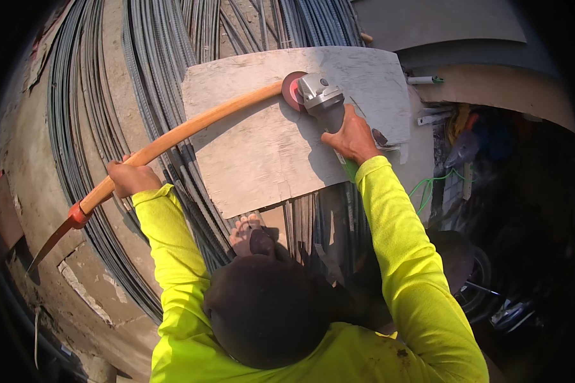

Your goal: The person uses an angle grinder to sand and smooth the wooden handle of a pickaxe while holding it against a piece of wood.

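My left hand (133, 177) is closed round the long wooden handle of a pickaxe (198, 124), close to its red collar. The dark, curved metal head (50, 244) points down at the far left. My right hand (353, 137) grips the body of an angle grinder (322, 96) with a silver gear head and a green rear part. Its reddish disc (294, 91) meets the free end of the handle; whether it spins I cannot tell. Beneath the tools lies a pale, worn board (255, 163), which catches their shadows.
Bundles of steel rebar (153, 83) run along the ground beneath and beside the board. A bare foot (247, 233) rests by the board's near edge. Brown sheets (441, 25) lie at the far right, a green cable (428, 185) hangs below them, and a wheel (479, 281) stands lower right.
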Motion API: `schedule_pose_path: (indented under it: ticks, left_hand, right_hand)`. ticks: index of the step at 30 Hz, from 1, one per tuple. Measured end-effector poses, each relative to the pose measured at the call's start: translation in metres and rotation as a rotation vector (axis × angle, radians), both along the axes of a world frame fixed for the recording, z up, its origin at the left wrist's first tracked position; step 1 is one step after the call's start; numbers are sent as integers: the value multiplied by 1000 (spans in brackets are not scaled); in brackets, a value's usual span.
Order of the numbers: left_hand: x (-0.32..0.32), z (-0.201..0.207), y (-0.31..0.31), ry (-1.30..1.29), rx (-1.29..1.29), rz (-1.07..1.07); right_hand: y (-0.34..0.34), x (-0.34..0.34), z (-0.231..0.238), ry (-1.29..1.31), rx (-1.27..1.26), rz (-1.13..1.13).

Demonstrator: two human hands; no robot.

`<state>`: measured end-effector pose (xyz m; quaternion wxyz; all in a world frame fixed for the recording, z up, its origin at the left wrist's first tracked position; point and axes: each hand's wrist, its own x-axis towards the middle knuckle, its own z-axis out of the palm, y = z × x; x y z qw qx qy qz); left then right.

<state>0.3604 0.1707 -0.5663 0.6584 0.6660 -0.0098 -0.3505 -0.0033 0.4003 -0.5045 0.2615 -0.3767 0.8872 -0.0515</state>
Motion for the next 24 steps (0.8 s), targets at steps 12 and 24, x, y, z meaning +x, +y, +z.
schedule_pose_path:
  ticks: [12, 24]
  left_hand:
    - [-6, -5, -30, 48, -239, -51]
    - [-42, 20, -74, -48, 71, -133]
  right_hand:
    - [17, 26, -7, 10, -85, -4]
    - [19, 28, -19, 44, -95, -61]
